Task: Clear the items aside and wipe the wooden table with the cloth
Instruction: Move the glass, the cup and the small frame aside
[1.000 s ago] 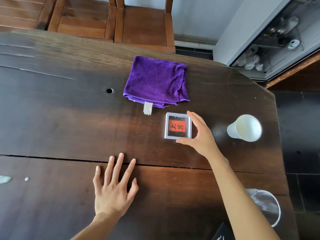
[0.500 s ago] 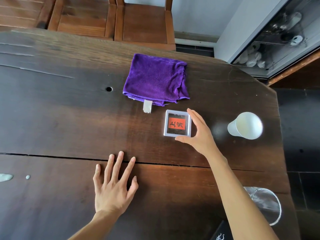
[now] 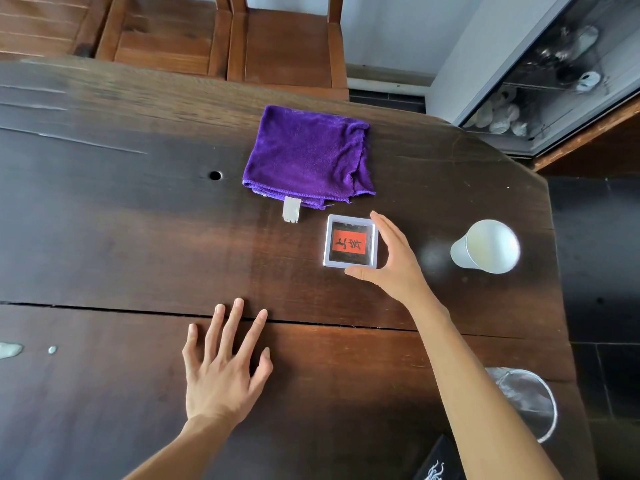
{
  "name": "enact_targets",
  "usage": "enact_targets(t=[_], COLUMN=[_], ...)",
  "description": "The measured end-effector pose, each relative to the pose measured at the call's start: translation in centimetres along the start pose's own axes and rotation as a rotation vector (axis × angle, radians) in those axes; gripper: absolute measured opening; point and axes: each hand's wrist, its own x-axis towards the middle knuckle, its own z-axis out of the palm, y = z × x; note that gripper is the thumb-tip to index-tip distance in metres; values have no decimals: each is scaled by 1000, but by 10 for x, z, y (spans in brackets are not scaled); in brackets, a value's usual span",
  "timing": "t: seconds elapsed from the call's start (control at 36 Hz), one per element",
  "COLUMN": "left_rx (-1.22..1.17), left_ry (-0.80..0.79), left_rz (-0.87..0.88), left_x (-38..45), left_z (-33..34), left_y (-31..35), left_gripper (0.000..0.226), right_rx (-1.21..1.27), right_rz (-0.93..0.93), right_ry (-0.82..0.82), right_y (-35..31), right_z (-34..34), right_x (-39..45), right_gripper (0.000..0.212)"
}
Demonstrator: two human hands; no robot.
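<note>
Nearest me, the left hand (image 3: pixel 221 379) stays flat and spread on the wooden table (image 3: pixel 104 237), holding nothing. Beyond it, the right hand (image 3: pixel 391 261) still cups the small square box (image 3: pixel 350 241), thumb at its near edge and fingers along its right side; little has shifted in the last second, so the box is not yet cleared. The white cup (image 3: pixel 486 251) waits at right. Farther off, the purple cloth (image 3: pixel 308 154) lies folded and untouched.

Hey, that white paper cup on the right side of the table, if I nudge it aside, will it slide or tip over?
The white paper cup looks thin-walled, so probably light and easy to move. It is taller than its narrow base, so a push near the rim may tip it; low down seems safer. Whether anything is inside, I cannot tell. On its side it would likely roll in a curve.
</note>
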Motion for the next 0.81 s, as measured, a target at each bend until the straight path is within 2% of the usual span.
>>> enact_targets(t=[0.25, 0.42, 0.53, 0.69, 0.81], left_rx=[-8, -35, -45, -40, -38], left_ry=[-7, -12, -22, -48, -79], left_rz=[-9, -1, -2, 0, 0], left_x=[0, 0, 0, 1, 1], left_z=[1, -1, -2, -1, -1], left_y=[0, 0, 0, 0, -1], left_gripper=[62, 61, 61, 60, 59], right_rx=[67, 317, 395, 329, 191], right_rz=[42, 157, 212, 280, 271], right_ry=[33, 85, 127, 169, 208], right_y=[-1, -2, -3, -5, -12], right_z=[1, 6, 8, 8, 6], right_x=[-2, -17, -33, -55, -74], right_gripper=[102, 94, 85, 69, 65])
